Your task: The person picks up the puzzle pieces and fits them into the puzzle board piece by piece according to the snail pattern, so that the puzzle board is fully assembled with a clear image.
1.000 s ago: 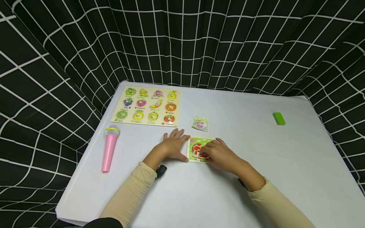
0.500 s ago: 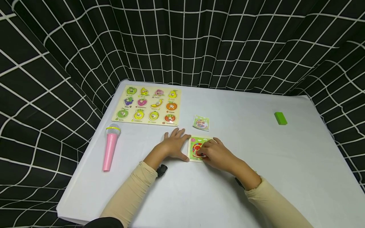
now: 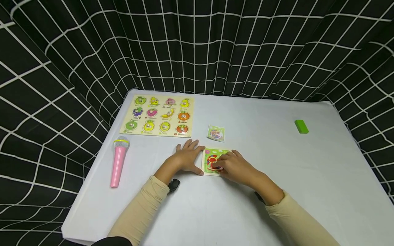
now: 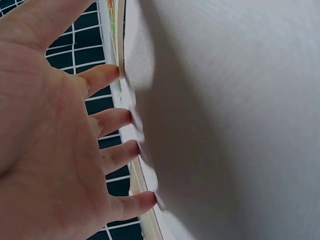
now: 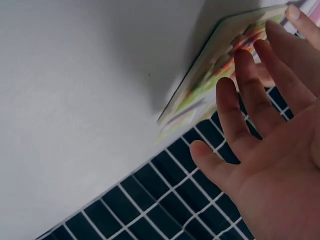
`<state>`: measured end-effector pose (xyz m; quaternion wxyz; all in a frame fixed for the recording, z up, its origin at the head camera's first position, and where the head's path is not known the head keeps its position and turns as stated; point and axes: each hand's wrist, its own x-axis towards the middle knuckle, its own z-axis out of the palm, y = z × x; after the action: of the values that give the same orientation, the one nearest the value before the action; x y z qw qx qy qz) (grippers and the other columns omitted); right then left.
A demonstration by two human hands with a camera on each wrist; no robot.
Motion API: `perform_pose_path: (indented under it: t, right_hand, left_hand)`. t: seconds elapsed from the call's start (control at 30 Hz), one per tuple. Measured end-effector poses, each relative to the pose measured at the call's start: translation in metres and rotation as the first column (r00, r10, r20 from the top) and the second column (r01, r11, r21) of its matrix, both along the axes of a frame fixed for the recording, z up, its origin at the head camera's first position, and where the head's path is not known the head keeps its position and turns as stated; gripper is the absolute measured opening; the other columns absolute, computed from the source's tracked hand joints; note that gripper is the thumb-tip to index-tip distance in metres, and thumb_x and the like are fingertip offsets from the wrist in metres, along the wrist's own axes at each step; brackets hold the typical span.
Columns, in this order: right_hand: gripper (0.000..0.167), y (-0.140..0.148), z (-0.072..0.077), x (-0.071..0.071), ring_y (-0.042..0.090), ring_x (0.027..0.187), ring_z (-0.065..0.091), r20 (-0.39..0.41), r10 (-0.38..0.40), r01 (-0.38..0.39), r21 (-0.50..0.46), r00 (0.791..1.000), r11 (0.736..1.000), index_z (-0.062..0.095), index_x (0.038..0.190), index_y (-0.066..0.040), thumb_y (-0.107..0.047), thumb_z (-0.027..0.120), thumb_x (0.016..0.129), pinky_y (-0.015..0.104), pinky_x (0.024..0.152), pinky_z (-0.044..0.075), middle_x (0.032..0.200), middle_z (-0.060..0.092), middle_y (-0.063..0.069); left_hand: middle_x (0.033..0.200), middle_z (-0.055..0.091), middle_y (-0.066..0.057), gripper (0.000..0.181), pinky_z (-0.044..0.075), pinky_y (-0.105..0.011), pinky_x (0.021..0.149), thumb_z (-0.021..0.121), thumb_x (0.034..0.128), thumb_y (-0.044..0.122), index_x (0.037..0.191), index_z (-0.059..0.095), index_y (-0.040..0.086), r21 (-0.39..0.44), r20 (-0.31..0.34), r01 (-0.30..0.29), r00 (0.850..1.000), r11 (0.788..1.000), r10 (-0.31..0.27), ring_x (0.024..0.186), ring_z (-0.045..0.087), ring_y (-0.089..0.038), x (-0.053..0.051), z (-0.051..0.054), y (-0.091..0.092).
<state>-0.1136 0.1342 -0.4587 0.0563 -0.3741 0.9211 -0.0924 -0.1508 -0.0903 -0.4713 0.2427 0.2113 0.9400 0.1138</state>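
A small square wooden jigsaw puzzle (image 3: 207,169) with a green background and a red, round-patterned picture lies on the white table. My left hand (image 3: 185,160) is spread flat beside it, the thumb and index fingertip touching its left edge. In the left wrist view the fingers (image 4: 107,121) are straight and apart. My right hand (image 3: 237,168) is over the puzzle's right half, its fingertips on the red picture and covering part of it. The right wrist view shows those fingers (image 5: 250,85) loosely extended towards the puzzle (image 5: 200,90); no piece shows raised between them.
A picture card (image 3: 216,133) lies just behind the puzzle. To the back left is a fruit peg board (image 3: 157,132). A pink toy microphone (image 3: 118,165) lies at left, and a green block (image 3: 301,126) at far right. Black gridded curtain (image 3: 191,51) surrounds the table.
The white gaps seen low in the red picture a second ago no longer show. My right fingertips have shifted slightly left on the puzzle. The left hand has stayed in place.
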Motion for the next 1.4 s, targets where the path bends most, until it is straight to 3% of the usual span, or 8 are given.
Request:
perform_pose_path:
  t: [0.2,0.43,0.7,0.83,0.97,1.07,1.23,1.4]
  right_hand:
    - [0.032,0.023,0.005,0.011,0.025,0.105,0.06,-0.015,-0.028,0.028,-0.026,0.999,0.999,0.074,0.106,-0.018,-0.018,0.083,0.076,0.061,0.103,0.036,0.105,0.07,-0.002]
    - [0.042,0.075,0.013,0.029,0.029,0.106,0.06,-0.014,-0.16,0.16,0.033,0.987,0.986,0.071,0.11,-0.015,-0.021,0.086,0.071,0.061,0.098,0.036,0.106,0.068,0.001]
    - [0.046,0.119,0.019,0.047,0.023,0.095,0.056,0.152,-0.269,0.254,0.114,0.951,0.961,0.066,0.106,-0.018,-0.021,0.088,0.066,0.068,0.097,0.031,0.088,0.054,-0.01]
    - [0.045,0.126,0.014,0.05,0.024,0.093,0.058,0.169,-0.273,0.25,0.146,0.947,0.957,0.064,0.102,-0.019,-0.019,0.089,0.064,0.069,0.096,0.032,0.086,0.054,-0.011]
    - [0.041,0.13,0.01,0.053,0.029,0.094,0.059,0.12,-0.3,0.278,0.167,0.946,0.946,0.063,0.095,-0.02,-0.019,0.089,0.064,0.07,0.094,0.033,0.084,0.054,-0.01]
    - [0.035,0.131,0.008,0.054,0.024,0.086,0.058,0.098,-0.316,0.296,0.179,0.944,0.938,0.06,0.088,-0.021,-0.018,0.088,0.066,0.066,0.092,0.037,0.079,0.052,-0.011]
    - [0.032,0.131,0.008,0.054,0.012,0.074,0.051,0.083,-0.301,0.282,0.182,0.95,0.942,0.057,0.084,-0.02,-0.013,0.085,0.07,0.055,0.087,0.044,0.073,0.051,-0.013]
    - [0.029,0.123,0.012,0.048,0.016,0.076,0.056,0.034,-0.267,0.26,0.145,0.963,0.955,0.062,0.088,-0.018,-0.01,0.084,0.071,0.056,0.088,0.044,0.076,0.054,-0.01]
  left_hand:
    - [0.163,0.012,-0.009,0.101,0.014,-0.065,0.112,0.079,0.0713,0.057,0.153,0.03,0.023,0.009,-0.007,-0.001,1.0,1.0,0.001,0.15,0.003,-0.033,0.001,-0.003,0.0]
    - [0.163,0.012,-0.009,0.102,0.015,-0.065,0.112,0.08,0.07,0.058,0.152,0.031,0.023,0.007,-0.011,-0.001,1.0,1.0,0.001,0.15,0.004,-0.034,-0.001,-0.002,0.001]
    - [0.163,0.012,-0.01,0.102,0.014,-0.067,0.111,0.081,0.0697,0.056,0.152,0.031,0.022,0.018,-0.012,-0.005,1.0,1.0,0.005,0.15,0.004,-0.035,-0.002,-0.003,-0.001]
    - [0.163,0.013,-0.01,0.102,0.014,-0.067,0.111,0.081,0.0695,0.056,0.152,0.031,0.022,0.018,-0.009,-0.008,1.0,1.0,0.008,0.149,0.004,-0.035,-0.002,-0.004,-0.002]
    - [0.163,0.013,-0.01,0.102,0.014,-0.067,0.111,0.08,0.07,0.057,0.152,0.031,0.022,0.022,-0.004,0.001,1.0,1.0,-0.001,0.149,0.004,-0.035,-0.001,-0.004,-0.001]
    - [0.163,0.012,-0.01,0.101,0.013,-0.067,0.111,0.08,0.0703,0.056,0.152,0.031,0.023,0.023,-0.002,-0.004,1.0,1.0,0.004,0.15,0.004,-0.034,0.0,-0.003,0.0]
    - [0.163,0.012,-0.01,0.101,0.013,-0.066,0.112,0.08,0.0703,0.055,0.152,0.031,0.023,0.028,-0.003,-0.008,1.0,1.0,0.008,0.15,0.004,-0.034,0.001,-0.002,0.0]
    - [0.163,0.012,-0.01,0.101,0.013,-0.066,0.112,0.08,0.0706,0.056,0.152,0.031,0.023,0.031,-0.001,-0.005,1.0,0.999,0.005,0.15,0.003,-0.034,0.0,-0.002,-0.001]
